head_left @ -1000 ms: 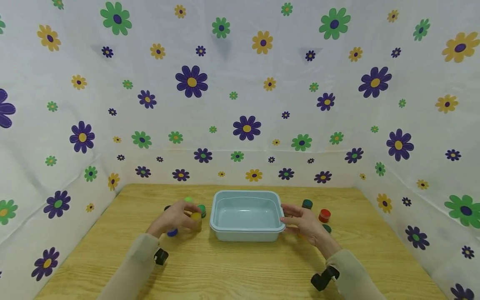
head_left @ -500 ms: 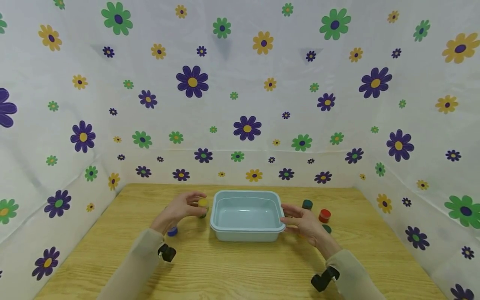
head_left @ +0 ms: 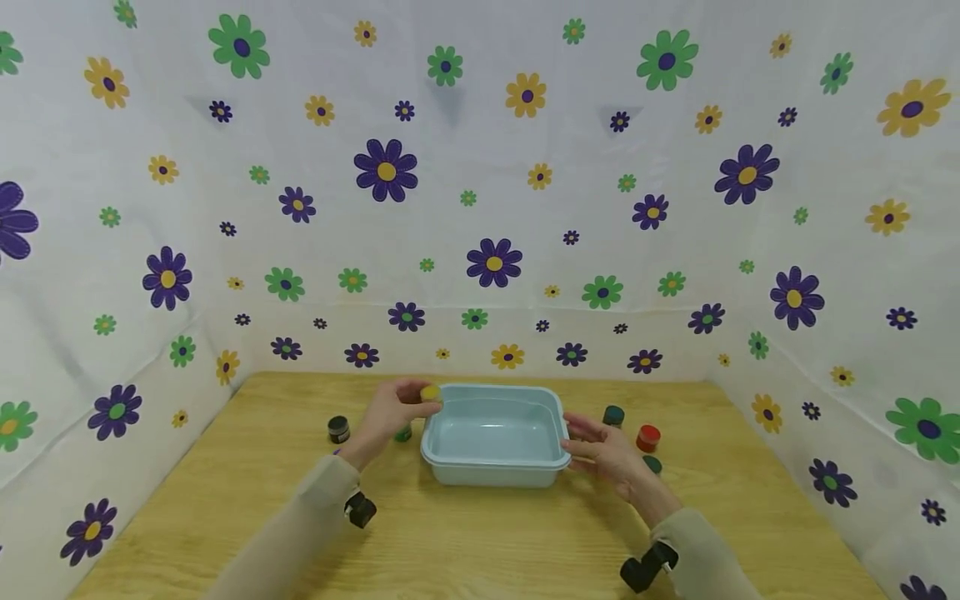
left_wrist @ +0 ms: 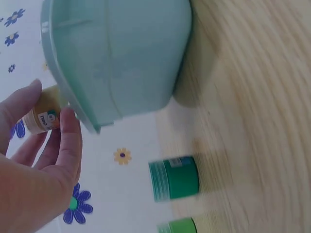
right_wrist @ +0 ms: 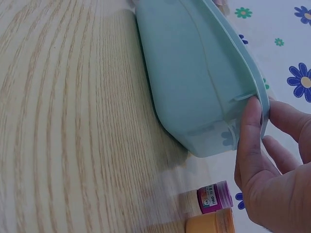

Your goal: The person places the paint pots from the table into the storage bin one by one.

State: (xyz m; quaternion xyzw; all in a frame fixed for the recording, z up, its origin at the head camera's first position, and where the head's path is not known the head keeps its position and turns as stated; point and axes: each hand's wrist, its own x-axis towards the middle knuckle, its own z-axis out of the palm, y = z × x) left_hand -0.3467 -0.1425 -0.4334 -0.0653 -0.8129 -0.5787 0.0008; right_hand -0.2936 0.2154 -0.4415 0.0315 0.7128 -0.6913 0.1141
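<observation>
Left hand [head_left: 386, 417]: thumb and fingers pinch a yellow-capped jar [left_wrist: 47, 114], held up off the table [head_left: 480, 546] at the left back corner of the pale blue basin [head_left: 495, 475]; cannot tell whether it touches the rim. Right hand [head_left: 611, 454]: grips the basin's right end, thumb and fingers either side of the rim. Left of basin: green jar [left_wrist: 176, 178], near; black jar [head_left: 339, 429], farther out. Right: red jar [head_left: 648, 438], purple jar [right_wrist: 214, 198] beside orange jar [right_wrist: 208, 223].

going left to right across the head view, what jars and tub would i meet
Small round black jar, small round green jar, small round yellow jar in the left hand, pale blue rectangular plastic tub, small dark-teal-lidded jar, small round red jar
</observation>
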